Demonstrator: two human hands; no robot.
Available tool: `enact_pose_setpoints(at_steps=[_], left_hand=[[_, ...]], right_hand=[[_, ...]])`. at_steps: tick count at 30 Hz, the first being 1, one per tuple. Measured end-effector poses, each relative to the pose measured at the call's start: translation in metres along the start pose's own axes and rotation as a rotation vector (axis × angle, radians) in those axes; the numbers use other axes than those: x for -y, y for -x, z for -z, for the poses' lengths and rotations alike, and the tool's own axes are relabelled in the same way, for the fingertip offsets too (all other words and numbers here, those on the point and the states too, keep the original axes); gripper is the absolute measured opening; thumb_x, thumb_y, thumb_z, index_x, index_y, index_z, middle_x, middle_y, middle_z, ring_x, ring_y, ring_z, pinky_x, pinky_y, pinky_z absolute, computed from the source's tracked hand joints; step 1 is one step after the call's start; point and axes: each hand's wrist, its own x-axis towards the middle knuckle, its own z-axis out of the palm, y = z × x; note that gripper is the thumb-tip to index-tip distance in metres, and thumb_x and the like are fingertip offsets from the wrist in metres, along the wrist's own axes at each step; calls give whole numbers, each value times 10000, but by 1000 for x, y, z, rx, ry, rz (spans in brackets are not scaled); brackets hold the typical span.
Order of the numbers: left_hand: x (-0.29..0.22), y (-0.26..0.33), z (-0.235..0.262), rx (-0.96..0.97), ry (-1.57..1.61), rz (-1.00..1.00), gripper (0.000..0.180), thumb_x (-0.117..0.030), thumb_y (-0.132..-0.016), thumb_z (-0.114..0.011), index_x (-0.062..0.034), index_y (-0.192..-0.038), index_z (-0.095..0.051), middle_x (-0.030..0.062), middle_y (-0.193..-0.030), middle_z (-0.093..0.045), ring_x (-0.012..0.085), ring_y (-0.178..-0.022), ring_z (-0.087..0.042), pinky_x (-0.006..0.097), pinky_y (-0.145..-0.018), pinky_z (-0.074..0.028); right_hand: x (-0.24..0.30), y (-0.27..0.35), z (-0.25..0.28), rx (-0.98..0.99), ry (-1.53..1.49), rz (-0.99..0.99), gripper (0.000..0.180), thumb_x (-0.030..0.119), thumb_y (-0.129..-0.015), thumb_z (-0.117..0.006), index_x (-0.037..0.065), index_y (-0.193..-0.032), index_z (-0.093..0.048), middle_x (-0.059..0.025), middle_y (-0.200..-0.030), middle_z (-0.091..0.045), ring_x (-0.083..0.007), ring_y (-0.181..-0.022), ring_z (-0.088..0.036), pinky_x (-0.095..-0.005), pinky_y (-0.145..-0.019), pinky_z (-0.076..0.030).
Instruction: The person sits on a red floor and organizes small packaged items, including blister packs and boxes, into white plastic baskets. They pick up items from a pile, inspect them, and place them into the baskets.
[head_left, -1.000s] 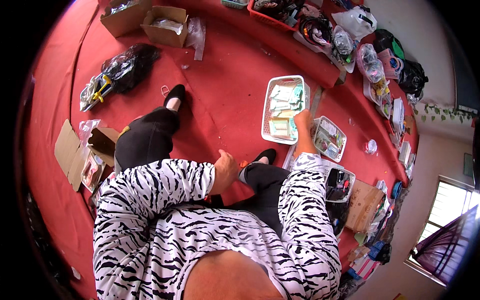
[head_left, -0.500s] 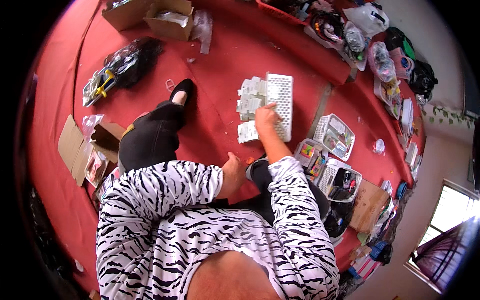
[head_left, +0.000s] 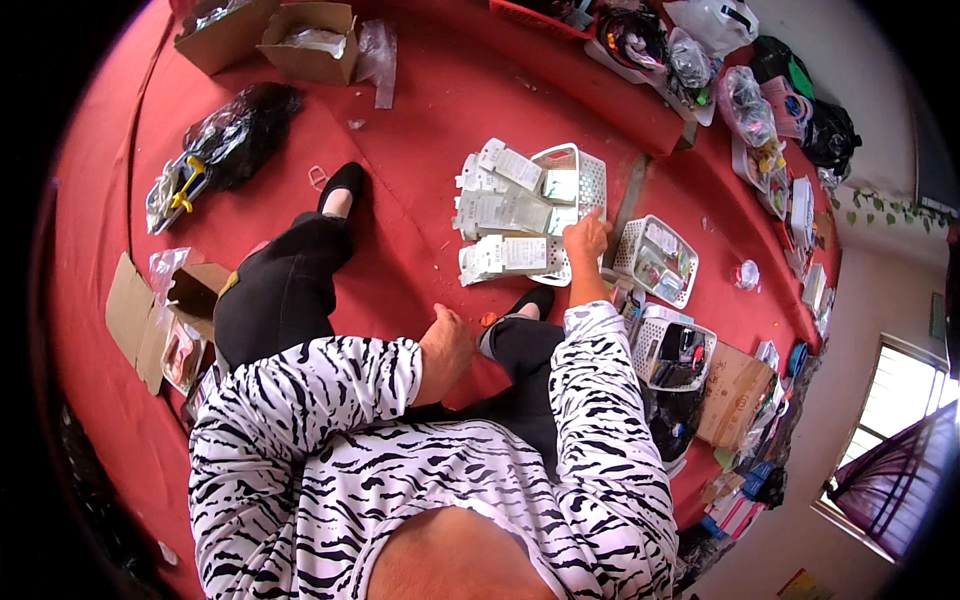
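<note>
I look down from above on a person in a black-and-white striped top sitting on a red carpeted floor [head_left: 420, 110] with legs in black trousers stretched forward. My right hand [head_left: 586, 240] reaches out and rests with fingers curled over the near edge of a tipped white plastic mesh basket [head_left: 585, 175], gripping its rim. Spilling out of that basket to its left lies a heap of flat white packets with pale printed labels [head_left: 505, 215], overlapping each other on the carpet, some still inside the basket. My left hand [head_left: 445, 345] sits close to my body just above the knee, loosely closed; I cannot tell whether it holds anything. Just to the right of the right hand stands a second white mesh basket filled with small coloured packets [head_left: 655, 260], and nearer to me a third white basket holding dark items [head_left: 675, 350]. A flat brown cardboard box [head_left: 735, 395] lies beside that. At far left an opened brown cardboard carton [head_left: 150, 315] holds small wrapped goods, and above it lies a clear plastic bag with black and yellow contents [head_left: 215, 150]. Two open cardboard boxes [head_left: 270, 35] sit at the top. Along the right side runs a row of bags and stacked packages [head_left: 760, 130].
</note>
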Motion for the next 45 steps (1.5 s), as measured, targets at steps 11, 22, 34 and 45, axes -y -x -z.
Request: enact_pose_setpoints(at_steps=[11,22,34,45], left_hand=[[-3,2,2,56,-77,-26,420,-285,-763,-504,39,-1012,-599,208,-1041,-568,340,-991,-529,477,-850,-397],[-3,-4,9,185,49,-30,381,-293,-788,-506,-42,-1056,-608,175,-1116,-548,317,-1057,-505,510,-879,-376],[22,-2,-6,-104,44,58,201,-233,-722,-545,-73,-782,-652,82,-817,-635,241,-693,-616,408,-548,-440],[106,26,68,-705,352,537,622,-103,-784,-505,-29,-1339,-235,230,-1247,-422,355,-1087,-472,413,-882,-404]], right_hand=[[-8,-32,1,70,-25,117,733,137,-762,-523,-38,-1354,-126,-376,-924,-543,-446,-940,-557,-399,-781,-487],[35,30,90,-118,402,455,660,65,-837,-418,96,-1393,-64,-465,-1198,-268,-443,-891,-580,-381,-694,-524],[-8,20,161,-238,-147,61,675,139,-804,-468,70,-1371,-108,-403,-1108,-432,-423,-910,-571,-482,-770,-464],[-21,64,219,-155,-929,119,380,91,-696,-451,-5,-1063,-474,-264,-911,-597,-386,-897,-574,-438,-774,-431]])
